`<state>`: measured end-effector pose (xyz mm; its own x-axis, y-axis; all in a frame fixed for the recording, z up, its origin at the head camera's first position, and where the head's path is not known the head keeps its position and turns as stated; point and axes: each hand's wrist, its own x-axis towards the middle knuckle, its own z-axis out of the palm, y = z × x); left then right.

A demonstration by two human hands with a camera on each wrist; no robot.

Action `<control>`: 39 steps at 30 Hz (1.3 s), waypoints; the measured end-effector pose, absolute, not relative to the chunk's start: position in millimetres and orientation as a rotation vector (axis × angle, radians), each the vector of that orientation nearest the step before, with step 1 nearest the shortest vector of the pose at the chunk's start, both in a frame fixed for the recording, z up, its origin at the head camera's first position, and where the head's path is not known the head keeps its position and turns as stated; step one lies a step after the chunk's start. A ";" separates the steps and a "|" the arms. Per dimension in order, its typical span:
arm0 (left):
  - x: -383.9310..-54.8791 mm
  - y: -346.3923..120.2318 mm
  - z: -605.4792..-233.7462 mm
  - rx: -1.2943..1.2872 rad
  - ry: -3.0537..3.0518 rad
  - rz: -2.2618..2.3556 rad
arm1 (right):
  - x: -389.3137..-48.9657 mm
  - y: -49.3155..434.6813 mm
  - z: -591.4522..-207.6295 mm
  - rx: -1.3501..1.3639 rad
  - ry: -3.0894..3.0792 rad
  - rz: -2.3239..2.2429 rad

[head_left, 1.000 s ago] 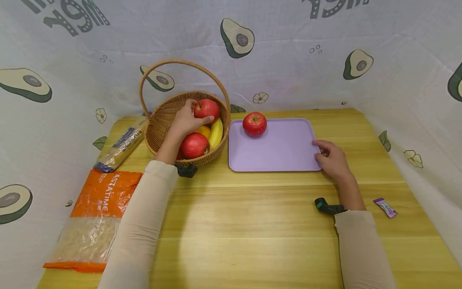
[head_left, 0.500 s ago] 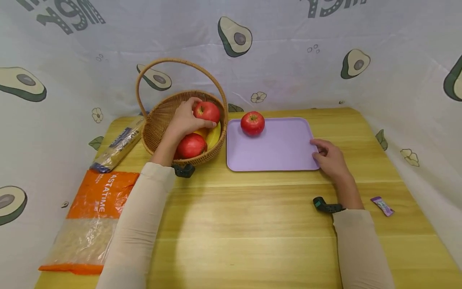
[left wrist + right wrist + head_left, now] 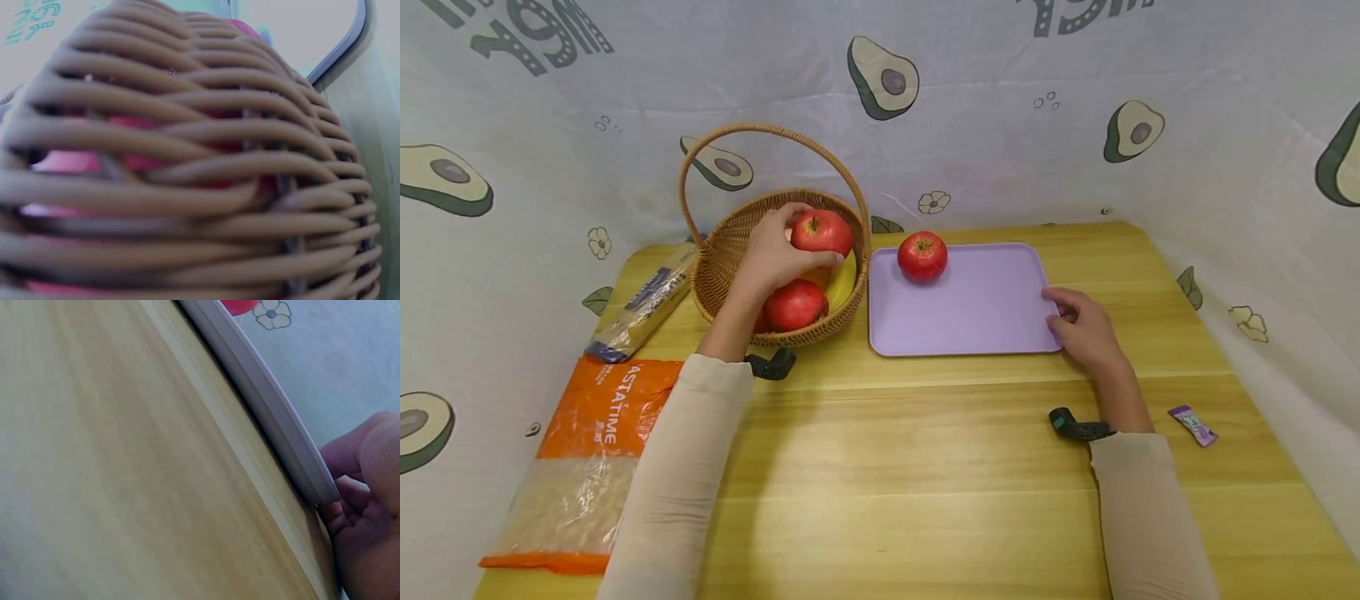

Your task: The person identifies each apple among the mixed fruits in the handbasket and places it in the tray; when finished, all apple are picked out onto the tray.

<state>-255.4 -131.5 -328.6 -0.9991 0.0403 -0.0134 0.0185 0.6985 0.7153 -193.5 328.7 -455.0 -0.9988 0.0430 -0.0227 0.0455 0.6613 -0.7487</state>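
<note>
In the head view my left hand point(image 3: 772, 257) reaches into a wicker basket point(image 3: 808, 335). Its fingers and thumb grip a red apple point(image 3: 822, 231) above the other fruit. Below it lie a second red fruit point(image 3: 797, 305) and a yellow banana point(image 3: 842, 284), partly covered. Basket weave point(image 3: 206, 169) fills the left wrist view and hides that hand. On a lilac tray point(image 3: 970, 308) sits another red apple point(image 3: 922, 257), at its back left. My right hand point(image 3: 1081, 323) pinches the tray's right edge; the right wrist view shows the thumb and fingers about the rim point(image 3: 269, 406).
The basket's tall handle point(image 3: 767, 127) arches over the left hand. Left of the basket lie a long clear packet point(image 3: 647, 304) and an orange bag point(image 3: 587, 450). A small purple sachet point(image 3: 1193, 426) lies on the wooden table point(image 3: 910, 467), right of the right forearm.
My left hand has shifted slightly left with the apple in its grip, which now shows its stem more upright. The right hand keeps its hold on the tray edge.
</note>
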 end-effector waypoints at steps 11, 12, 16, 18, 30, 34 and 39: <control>-241.2 -135.2 -323.4 0.068 2.891 1.252 | -194.3 328.8 -454.5 0.080 2.861 -1.285; -239.4 -134.7 -323.4 0.085 2.897 1.261 | -194.4 328.7 -454.3 0.080 2.860 -1.287; -231.1 -130.9 -324.3 0.160 2.907 1.325 | -194.4 328.8 -454.2 0.073 2.861 -1.296; -226.6 -128.1 -325.2 0.198 2.900 1.368 | -194.2 329.2 -454.4 0.069 2.862 -1.297; -208.4 -103.0 -329.9 0.483 2.827 1.600 | -193.2 330.2 -453.7 0.067 2.868 -1.301; -206.0 -94.2 -332.4 0.508 2.762 1.667 | -193.4 330.4 -454.3 0.062 2.874 -1.300; -203.9 -84.6 -335.8 0.523 2.697 1.698 | -193.3 330.3 -454.6 0.062 2.867 -1.305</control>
<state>-203.9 -84.6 -335.8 -0.9437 0.2236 0.2436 0.3163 0.3959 0.8621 -193.3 330.3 -454.6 -0.9992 0.0396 -0.0083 0.0322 0.6561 -0.7540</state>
